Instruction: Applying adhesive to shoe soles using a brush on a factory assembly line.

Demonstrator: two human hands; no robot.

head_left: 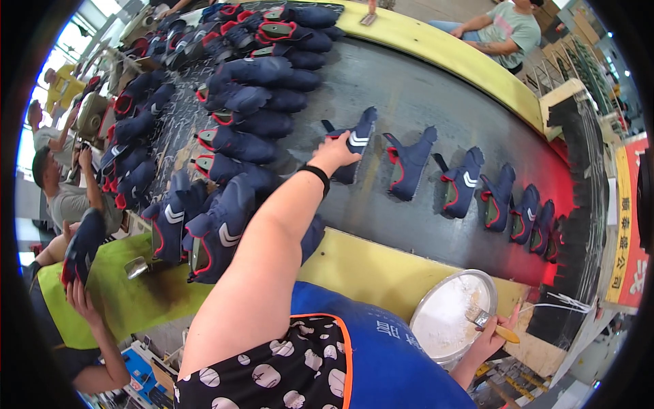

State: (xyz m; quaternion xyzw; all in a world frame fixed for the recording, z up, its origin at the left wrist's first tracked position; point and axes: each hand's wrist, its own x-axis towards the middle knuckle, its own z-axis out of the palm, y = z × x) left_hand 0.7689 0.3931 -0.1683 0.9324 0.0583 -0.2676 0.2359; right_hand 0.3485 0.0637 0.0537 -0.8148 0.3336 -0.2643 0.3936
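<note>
My left hand (335, 153) reaches across the grey conveyor belt (354, 211), its fingers closed on a navy shoe upper (362, 133) with white chevrons. The upper lies on the belt, partly covered by the hand. To its right, several similar uppers with red trim, such as this navy shoe upper (411, 162), form a row running toward a red glow. Low on the right, my right hand (492, 341) grips a paintbrush (501, 328) by its wooden handle. Its bristles are over a round metal pan (426, 303) holding white paste.
Left of the row, a large heap of navy uppers (252, 126) covers the belt. Yellow ledges (449, 51) edge both sides. A co-worker's hands (82, 300) hold another upper at the lower left, by a green-covered table (122, 293). A person (507, 34) sits beyond the far ledge.
</note>
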